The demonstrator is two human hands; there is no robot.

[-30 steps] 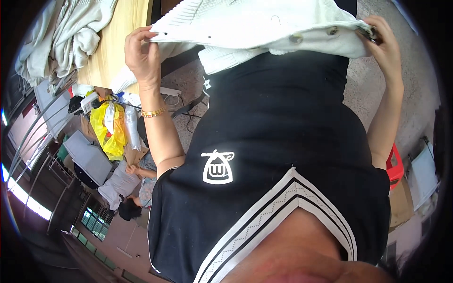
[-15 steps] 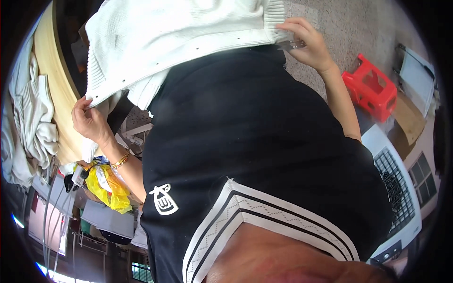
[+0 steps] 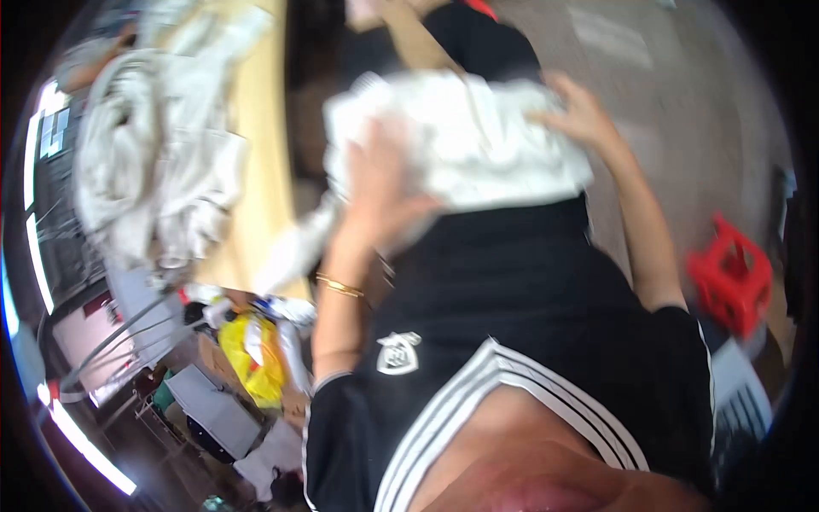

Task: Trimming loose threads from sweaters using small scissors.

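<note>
A white knitted garment [image 3: 486, 145] lies bunched across my lap, over dark clothing. My left hand [image 3: 380, 192] is over its left part, smeared by motion, with the fingers stretched out and the thumb apart. Whether the palm presses on the knit, I cannot tell. At the garment's upper right edge is my right hand [image 3: 584, 115], its thumb and fingers apart and the thumb tip against the fabric. A pale length of fabric [image 3: 299, 247] hangs between the garment and the table edge.
On the left, a light wooden table [image 3: 256, 154] bears a pile of white knitwear [image 3: 162, 162]. Another person's arm [image 3: 98, 68] shows beyond it. A yellow plastic bag [image 3: 252, 358] is at the lower left. To the right, a red plastic stool [image 3: 734, 273] stands on the floor.
The garment was stretched out between both hands; now it is gathered on my lap. My left hand has let go of its corner and moved right. The view has shifted toward the table.
</note>
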